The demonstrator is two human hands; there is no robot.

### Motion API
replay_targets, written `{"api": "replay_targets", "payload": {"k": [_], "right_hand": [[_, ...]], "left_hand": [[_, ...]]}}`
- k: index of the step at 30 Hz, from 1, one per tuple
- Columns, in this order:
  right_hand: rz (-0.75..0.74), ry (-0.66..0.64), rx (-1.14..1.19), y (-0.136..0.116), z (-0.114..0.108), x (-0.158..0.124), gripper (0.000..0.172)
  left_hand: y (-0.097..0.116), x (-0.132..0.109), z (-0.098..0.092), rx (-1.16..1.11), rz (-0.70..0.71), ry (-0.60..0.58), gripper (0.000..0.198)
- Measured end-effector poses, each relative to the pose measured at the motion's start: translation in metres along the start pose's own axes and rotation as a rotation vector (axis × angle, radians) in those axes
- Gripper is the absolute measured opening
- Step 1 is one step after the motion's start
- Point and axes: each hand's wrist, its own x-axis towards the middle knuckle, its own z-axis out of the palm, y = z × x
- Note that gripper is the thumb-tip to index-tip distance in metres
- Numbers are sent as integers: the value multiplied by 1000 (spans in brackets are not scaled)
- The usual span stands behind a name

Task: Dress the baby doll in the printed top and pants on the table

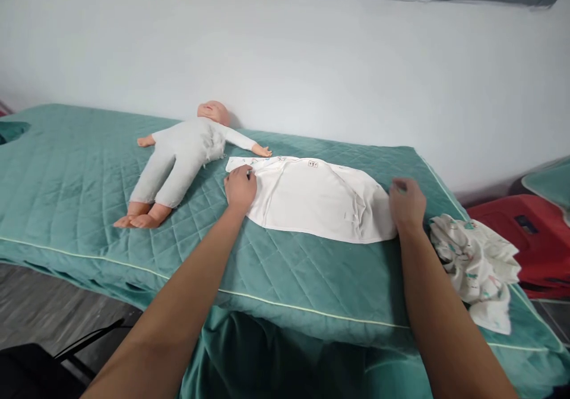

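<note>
Your left hand (pixel 241 188): fingers curled in tight, closed on the left end of the white garment (pixel 307 200). Your right hand (pixel 408 204): fingers bent in narrow at the garment's right end, slightly blurred; cannot tell whether fabric is pinched inside. Both your forearms are bare and reach in over the near edge of the bed. The garment lies between your hands, spread out lengthwise, mostly flat, with some creases and a raised fold toward the right; small printed figures show along its far edge. Left of it, a doll (pixel 189 141) lies on its back, head toward the wall, legs toward you, arms out to the sides; cloth body pale, feet and hands flesh-toned, one hand just beside the garment's far left corner. Right of your right forearm, a crumpled patterned cloth (pixel 483 268), white with small coloured prints, sits by the right edge of the bed. All three rest on the bed (pixel 285 268), under a green quilted cover with pale piping. Beyond the right edge, a red case (pixel 512 233). Behind, a plain white wall (pixel 285 60). Lower left, grey floor (pixel 27 304).
</note>
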Motion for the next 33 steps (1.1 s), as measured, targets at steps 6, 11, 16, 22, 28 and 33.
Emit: {"api": "replay_targets", "payload": {"k": [6,11,16,22,28,33], "right_hand": [[138,-147,-258,17,-7,-6,38],[193,-235,-271,2,-4,-14,49],[149,-117,-158,6,-3,-14,31],[16,166,-39,12,-8,-4,22],[129,135,-120,15,0,3,47],[233,26,-140,18,0,0,48]], "left_hand": [[1,0,-1,15,-10,-6,27],[4,0,-3,20,-28,-13,28],[5,-1,-6,1,-29,-12,28],[3,-2,-6,-18,-46,2,28],[3,-2,-6,-32,-57,-4,29],[2,-2,-6,-33,-64,0,29]]}}
